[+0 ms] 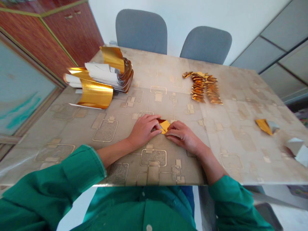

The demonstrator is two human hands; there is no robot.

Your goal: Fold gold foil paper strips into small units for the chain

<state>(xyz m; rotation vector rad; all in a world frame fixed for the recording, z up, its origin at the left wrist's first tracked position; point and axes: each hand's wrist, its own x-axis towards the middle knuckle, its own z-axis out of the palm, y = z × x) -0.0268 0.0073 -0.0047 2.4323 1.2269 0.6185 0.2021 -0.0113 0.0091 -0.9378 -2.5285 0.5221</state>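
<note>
A small folded piece of gold paper (165, 125) lies on the patterned tabletop in front of me, between my two hands. My left hand (145, 128) pinches its left side, thumb and fingers bent round it. On the right side, my right hand (180, 134) has its fingertips closed on the paper's edge. Rows of folded gold pieces (198, 87) stand further back, right of centre. A stack of gold and white sheets (106, 75) sits at the back left, with a curled gold sheet (97, 94) at its front.
Two grey chairs (141, 30) stand behind the table (96, 157). Toward the right edge lie a gold and grey folded paper (264, 126) and a white paper piece (298, 150). A reddish wooden cabinet (72, 32) is at the back left.
</note>
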